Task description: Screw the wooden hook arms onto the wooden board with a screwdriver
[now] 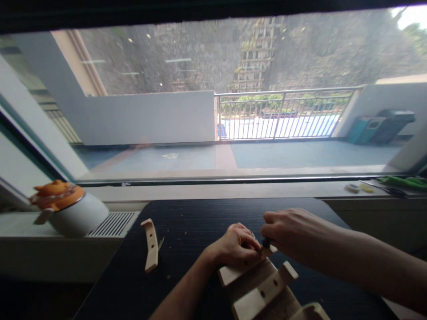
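On the dark table lies a wooden assembly point(271, 263), a plank with several angled wooden brackets across it. One bracket point(263, 293) at the near side shows two dark holes and an upturned end. My left hand point(238, 243) rests on the far bracket, thumb and fingers closed around its edge. Right beside those fingertips, my right hand point(283, 226) is closed on a small dark tool point(266, 243), pointing down at the bracket. Most of this tool is hidden in the fist, so its exact kind does not show.
A loose wooden bracket point(151, 249) with two holes lies at the table's left, near small wood crumbs. A white pot with an orange lid point(78, 213) stands on the left sill. Tape rolls point(352, 188) and green items point(403, 182) sit on the right sill, below the window.
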A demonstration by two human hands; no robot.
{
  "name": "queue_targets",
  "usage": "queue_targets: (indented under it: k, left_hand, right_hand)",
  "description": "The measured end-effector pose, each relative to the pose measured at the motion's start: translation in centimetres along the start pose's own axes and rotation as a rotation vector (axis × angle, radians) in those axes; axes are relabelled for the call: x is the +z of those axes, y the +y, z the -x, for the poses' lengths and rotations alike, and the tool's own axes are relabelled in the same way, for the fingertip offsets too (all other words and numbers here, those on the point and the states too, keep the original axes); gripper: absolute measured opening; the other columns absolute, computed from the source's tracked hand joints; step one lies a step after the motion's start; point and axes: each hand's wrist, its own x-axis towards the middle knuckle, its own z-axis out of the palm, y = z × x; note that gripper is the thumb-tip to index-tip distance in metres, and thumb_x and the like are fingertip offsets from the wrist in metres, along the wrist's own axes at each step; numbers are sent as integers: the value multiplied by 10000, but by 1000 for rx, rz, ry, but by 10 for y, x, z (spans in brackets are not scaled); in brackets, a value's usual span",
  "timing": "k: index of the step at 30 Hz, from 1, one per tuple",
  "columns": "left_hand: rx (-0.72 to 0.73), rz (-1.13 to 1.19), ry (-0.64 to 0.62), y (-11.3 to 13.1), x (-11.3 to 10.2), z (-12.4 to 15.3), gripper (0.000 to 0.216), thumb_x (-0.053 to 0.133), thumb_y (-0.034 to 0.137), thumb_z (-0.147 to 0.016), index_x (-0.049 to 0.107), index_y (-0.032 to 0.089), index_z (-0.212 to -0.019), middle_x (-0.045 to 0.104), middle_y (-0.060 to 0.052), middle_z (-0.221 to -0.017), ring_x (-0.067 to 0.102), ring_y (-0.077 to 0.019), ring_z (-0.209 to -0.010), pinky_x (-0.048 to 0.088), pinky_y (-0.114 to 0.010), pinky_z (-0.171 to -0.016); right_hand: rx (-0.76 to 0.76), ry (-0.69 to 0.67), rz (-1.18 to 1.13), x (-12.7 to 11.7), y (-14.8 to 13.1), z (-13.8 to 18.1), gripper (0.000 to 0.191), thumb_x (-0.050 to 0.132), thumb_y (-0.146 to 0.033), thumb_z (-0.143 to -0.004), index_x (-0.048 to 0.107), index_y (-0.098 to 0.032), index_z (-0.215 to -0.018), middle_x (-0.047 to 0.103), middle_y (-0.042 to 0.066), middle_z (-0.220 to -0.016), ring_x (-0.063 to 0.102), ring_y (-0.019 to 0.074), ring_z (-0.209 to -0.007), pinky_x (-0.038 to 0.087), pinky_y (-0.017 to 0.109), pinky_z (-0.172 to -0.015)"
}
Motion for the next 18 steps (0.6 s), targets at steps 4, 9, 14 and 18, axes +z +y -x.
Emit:
queue_targets:
  k: [4,9,14,18]
  left_hand:
    - [1,-4,3,-2,1,-1,71,702,235,-735,763,215,-765,707,25,-773,598,-139,-834,297,-278,-997]
    - [-19,-10,-1,0,0,0,83,698,237,-733,768,224,-777,712,22,-762,594,-157,-873,303,-283,-1005]
    - [-47,-7,12,3,-1,1,102,702,266,-734,769,216,-794,707,14,-766,588,-166,-884,338,-276,-980]
    - [-51,-7,19,6,-2,1,93,718,227,-707,760,207,-787,687,22,-730,587,-163,-870,331,-278,-985]
  right_hand:
    - [23,-3,1,-1,0,-2,173,570,-40,-831,685,-164,-793,668,48,-794,604,151,-589,246,257,-477]
    - [52,41,-13,0,-1,0,144,582,-70,-822,682,-170,-845,685,54,-781,650,191,-646,241,265,-492]
    - [-9,134,-30,3,4,6,186,590,-66,-790,669,-226,-846,668,11,-777,629,170,-598,204,263,-479]
    - [-14,130,-30,5,7,5,203,550,-49,-804,668,-214,-803,652,9,-757,594,142,-556,204,258,-472]
